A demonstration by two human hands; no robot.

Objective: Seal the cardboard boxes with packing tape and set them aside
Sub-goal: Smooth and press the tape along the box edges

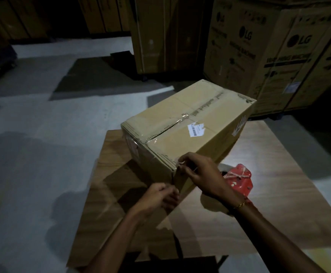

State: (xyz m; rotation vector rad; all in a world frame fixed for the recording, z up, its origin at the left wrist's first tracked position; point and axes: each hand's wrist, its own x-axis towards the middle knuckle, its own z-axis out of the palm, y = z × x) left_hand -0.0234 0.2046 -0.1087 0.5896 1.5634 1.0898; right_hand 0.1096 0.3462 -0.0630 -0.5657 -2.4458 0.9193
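1. Cardboard box (pixel 188 125) sits on a flat wooden bench (pixel 269 174), its long axis running away from the person toward the upper right, its near corner pointing at the hands.
2. Right hand (pixel 202 174) rests at that near top corner, fingertips pinched on what looks like a strip of clear packing tape (pixel 180 166); the dim light leaves the tape's edges hard to trace.
3. Left hand (pixel 160 198) is just below and to the left of the right grip, fingers curled tight against the box's near vertical edge, seemingly pinching the lower end of the same strip.
4. Top seam of the box runs away from both grips along the long axis; clear tape (pixel 180 119) and a white label (pixel 197 130) already lie across it.
5. Red tape dispenser (pixel 239 180) lies on the bench just beyond the right wrist, nearer that hand than the left.
6. Judgement: the coming move turns on the corner lying directly between the two grips, so the strip can be pressed down over the edge from there.
7. Large printed cartons (pixel 279 56) stand well behind the box.
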